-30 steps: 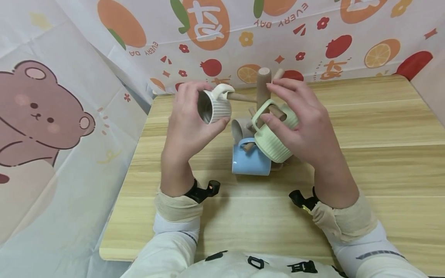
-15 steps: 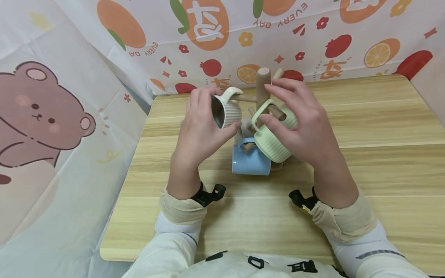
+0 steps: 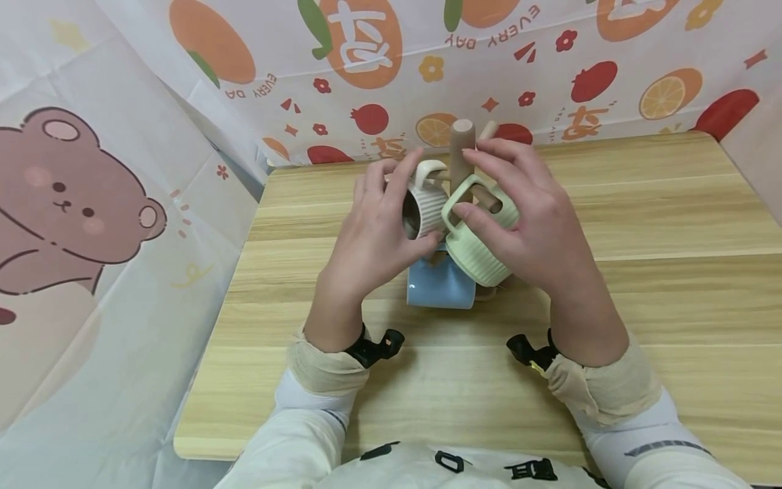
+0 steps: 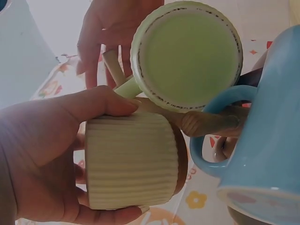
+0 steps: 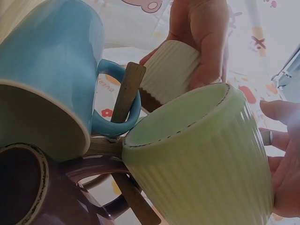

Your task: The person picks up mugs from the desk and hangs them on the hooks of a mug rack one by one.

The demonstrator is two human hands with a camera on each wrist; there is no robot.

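My left hand (image 3: pixel 381 234) holds a small white ribbed mug (image 3: pixel 432 207) by its body, thumb below and fingers above. The mug lies sideways, its mouth toward my palm, with a peg reaching into its handle. Beside it a pale green ribbed mug (image 3: pixel 482 248) hangs tilted by its handle on another peg of the wooden mug tree (image 3: pixel 462 153). My right hand (image 3: pixel 537 217) is spread loosely around the green mug, thumb near the handle and fingertips by the post; how firmly it touches cannot be told. A blue mug (image 3: pixel 441 282) hangs lower.
A dark brown mug (image 5: pixel 28 183) hangs beside the blue one in the right wrist view. The tree stands on a wood-grain table (image 3: pixel 672 285). Behind it rises a fruit-print cloth (image 3: pixel 489 75); a bear-print cloth (image 3: pixel 79 197) hangs at the left.
My left hand has moved right and slightly down, sliding the white mug along its peg closer to the post. The right hand and green mug have hardly moved.
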